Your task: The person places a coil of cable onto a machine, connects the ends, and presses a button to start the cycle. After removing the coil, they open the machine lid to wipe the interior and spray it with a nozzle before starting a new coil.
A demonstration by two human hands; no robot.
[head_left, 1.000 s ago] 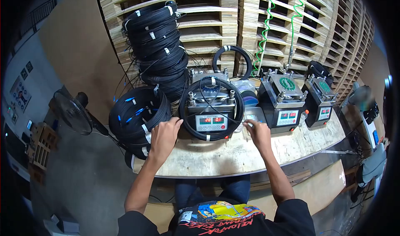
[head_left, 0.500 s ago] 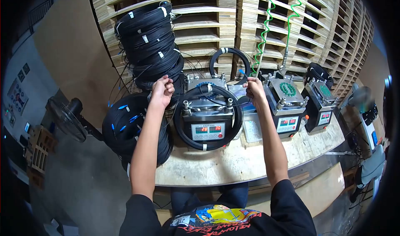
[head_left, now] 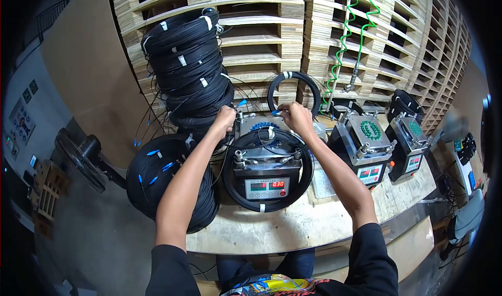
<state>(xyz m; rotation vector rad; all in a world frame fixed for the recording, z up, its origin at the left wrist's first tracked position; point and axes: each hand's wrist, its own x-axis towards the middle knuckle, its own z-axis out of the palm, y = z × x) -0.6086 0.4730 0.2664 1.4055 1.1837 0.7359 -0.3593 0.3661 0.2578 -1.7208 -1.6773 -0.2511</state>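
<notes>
My left hand [head_left: 225, 119] is closed on a thin black cable end with a blue connector [head_left: 241, 103] sticking up beside its fingers. My right hand [head_left: 295, 117] pinches a second blue connector [head_left: 276, 113] above the back of the nearest machine. This machine [head_left: 269, 187] has a lit red and green display and a round plate of blue pieces [head_left: 264, 127] on top. A coil of black cable [head_left: 261, 208] with white ties hangs around its front. The fingertips of my right hand are partly hidden.
Tall stacked black coils [head_left: 188, 71] and a lower coil pile [head_left: 172, 175] stand at the left. Two more machines with green plates [head_left: 371, 130] [head_left: 414, 128] are at the right. A fan [head_left: 81, 157] stands far left; wooden pallets [head_left: 256, 34] rise behind.
Both hands have moved forward over the machine and closer together. Blue connectors now show at both hands. The nearest machine's display reading has changed.
</notes>
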